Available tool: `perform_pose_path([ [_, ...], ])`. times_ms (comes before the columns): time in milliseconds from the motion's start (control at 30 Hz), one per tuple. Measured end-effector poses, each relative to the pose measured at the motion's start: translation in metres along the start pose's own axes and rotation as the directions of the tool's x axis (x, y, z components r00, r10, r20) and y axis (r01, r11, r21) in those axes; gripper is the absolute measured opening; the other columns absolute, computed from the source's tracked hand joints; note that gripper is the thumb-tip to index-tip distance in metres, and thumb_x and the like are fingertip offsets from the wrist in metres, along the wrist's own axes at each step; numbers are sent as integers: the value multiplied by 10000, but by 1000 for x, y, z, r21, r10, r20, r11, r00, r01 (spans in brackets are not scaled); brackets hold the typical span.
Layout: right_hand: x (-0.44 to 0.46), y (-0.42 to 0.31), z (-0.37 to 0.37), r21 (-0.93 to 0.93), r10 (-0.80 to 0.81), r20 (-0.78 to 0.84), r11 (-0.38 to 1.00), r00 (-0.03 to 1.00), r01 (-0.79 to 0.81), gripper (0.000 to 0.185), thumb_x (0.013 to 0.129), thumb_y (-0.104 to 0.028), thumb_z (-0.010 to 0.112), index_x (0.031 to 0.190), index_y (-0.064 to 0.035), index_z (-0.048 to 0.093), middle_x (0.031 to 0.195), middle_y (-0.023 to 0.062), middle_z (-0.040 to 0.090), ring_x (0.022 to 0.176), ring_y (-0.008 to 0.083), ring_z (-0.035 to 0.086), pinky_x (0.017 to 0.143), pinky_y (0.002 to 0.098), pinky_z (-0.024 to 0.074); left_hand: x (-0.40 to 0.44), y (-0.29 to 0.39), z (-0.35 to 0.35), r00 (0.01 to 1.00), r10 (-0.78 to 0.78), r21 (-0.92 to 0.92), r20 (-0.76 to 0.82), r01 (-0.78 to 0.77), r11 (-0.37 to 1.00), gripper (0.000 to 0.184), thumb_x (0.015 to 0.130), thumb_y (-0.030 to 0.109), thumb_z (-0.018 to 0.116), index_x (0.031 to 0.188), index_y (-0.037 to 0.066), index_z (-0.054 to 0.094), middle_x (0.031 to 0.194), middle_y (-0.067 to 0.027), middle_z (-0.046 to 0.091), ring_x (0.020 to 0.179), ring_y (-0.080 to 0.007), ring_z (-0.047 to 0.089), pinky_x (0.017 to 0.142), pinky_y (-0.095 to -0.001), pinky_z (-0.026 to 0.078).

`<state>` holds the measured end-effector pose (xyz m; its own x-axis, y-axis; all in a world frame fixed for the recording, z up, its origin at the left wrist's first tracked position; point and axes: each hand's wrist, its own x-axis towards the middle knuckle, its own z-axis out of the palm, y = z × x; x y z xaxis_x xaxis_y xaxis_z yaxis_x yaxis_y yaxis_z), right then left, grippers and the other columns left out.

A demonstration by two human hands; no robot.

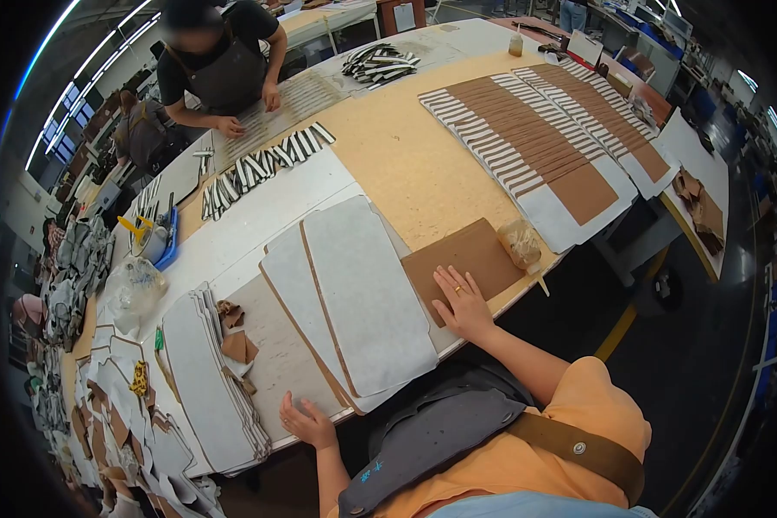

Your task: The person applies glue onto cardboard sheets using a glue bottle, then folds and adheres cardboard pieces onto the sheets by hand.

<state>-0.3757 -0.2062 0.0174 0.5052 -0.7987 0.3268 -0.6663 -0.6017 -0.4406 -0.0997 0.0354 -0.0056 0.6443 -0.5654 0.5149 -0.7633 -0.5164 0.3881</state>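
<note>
My right hand [463,304] lies flat with fingers spread on a brown sheet [451,262] at the table's near edge. A clear bottle with a nozzle [520,245] lies at that sheet's right corner. Left of the sheet, large white panels [373,298] with brown edges overlap one another. My left hand [307,421] is over the near edge of the table, fingers apart and holding nothing. It is between those panels and a stack of long white pieces [200,380]. Torn brown scraps [238,347] lie beside the stack.
Striped brown-and-white panels [527,138] spread across the right. Black-and-white strips [263,168] lie in a row before a co-worker [224,69] across the table; more strips [380,65] are heaped beyond. A tub [151,242], plastic bag [136,296] and offcuts [116,414] stand left.
</note>
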Motion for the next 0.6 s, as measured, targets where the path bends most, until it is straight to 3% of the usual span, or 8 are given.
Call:
perform_pose_path([
  [367,-1,0,-1,-71,12,-88,997,996,-19,555,905,-315,459,1369,-44,321,1438,126,296,1342,296,240,1089,488,150,0,2,-1,1000,2,-3,-4,-2,1000,346,855,156,471,1163,0,469,1110,-172,523,1037,-342,475,894,-446,320],
  [600,1,0,7,-195,66,40,979,997,-57,586,916,-378,417,1369,-21,312,1433,163,289,1337,321,241,1081,501,165,-1,0,-1,1000,10,10,-25,-10,1000,334,871,180,452,1150,-2,475,1115,-169,530,1048,-340,478,893,-435,331],
])
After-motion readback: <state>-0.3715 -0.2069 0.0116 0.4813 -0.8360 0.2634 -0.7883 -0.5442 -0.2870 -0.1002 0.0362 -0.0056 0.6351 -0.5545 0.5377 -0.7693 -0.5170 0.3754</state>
